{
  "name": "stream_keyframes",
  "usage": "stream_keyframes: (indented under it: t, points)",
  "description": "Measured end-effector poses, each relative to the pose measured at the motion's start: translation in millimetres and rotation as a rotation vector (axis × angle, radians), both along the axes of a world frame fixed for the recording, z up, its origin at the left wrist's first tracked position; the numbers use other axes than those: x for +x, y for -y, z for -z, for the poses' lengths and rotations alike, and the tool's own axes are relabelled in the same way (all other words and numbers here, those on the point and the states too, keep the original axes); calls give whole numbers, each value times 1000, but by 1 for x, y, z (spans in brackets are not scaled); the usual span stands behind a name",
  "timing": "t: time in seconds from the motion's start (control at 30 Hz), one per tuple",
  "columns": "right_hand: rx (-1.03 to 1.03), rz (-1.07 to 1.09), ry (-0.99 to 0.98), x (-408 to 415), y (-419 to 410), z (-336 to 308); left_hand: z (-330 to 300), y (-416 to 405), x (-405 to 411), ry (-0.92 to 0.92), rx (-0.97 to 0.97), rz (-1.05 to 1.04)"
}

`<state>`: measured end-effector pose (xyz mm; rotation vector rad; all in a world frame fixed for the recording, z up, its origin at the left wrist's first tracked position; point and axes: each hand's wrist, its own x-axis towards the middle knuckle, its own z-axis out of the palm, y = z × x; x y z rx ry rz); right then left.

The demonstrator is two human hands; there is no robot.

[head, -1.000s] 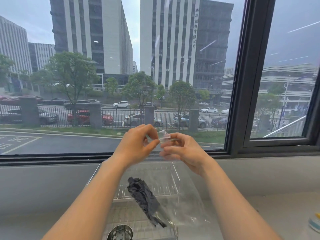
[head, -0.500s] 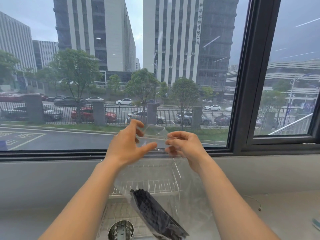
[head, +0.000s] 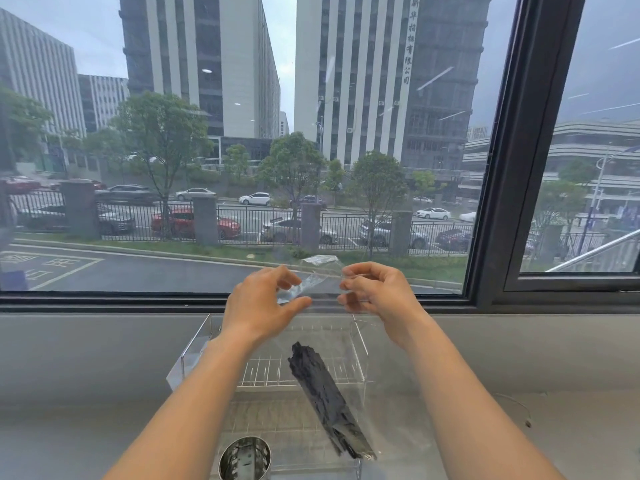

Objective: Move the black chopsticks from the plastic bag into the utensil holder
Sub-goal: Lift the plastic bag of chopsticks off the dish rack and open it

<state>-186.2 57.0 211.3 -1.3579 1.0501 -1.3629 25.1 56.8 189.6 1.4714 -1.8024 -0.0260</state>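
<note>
A clear plastic bag (head: 356, 344) hangs in front of me, held up at its top edge. My left hand (head: 258, 308) pinches the left side of the bag's mouth and my right hand (head: 375, 294) pinches the right side. Inside the bag a bundle of black chopsticks (head: 327, 398) lies slanted, its lower end toward the bottom right. A round shiny metal utensil holder (head: 245, 459) stands below my left forearm at the bottom edge of the view.
A wire dish rack (head: 360, 365) with clear side panels sits behind the bag on the grey counter (head: 86, 410). Behind it runs a grey sill (head: 104, 341) under a large window with a dark frame (head: 512, 168).
My hands have moved apart, drawing the bag's mouth wider. The chopstick bundle has swung inside the bag and now hangs slanted toward the lower right.
</note>
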Motion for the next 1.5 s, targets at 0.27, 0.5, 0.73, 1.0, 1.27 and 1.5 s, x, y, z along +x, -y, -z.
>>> stream_keyframes:
  t: [0.27, 0.5, 0.73, 1.0, 1.27, 1.5]
  points:
    - [-1, -26, 1, -14, 2, -2, -3, 10, -12, -60, 8, -37]
    - [-16, 132, -30, -22, 8, 6, -4, 16, -8, -230, -92, -39]
    - [-34, 128, -31, -25, 12, 3, 17, 17, 9, -74, -12, 63]
    - [-58, 198, -57, -25, 21, 9, 3, 20, 40, -265, -44, 148]
    - [-64, 159, -64, -18, 24, 7, 14, 22, 58, -136, -140, 102]
    - [-67, 146, -57, -17, 27, 2, 12, 17, 69, -20, -210, -114]
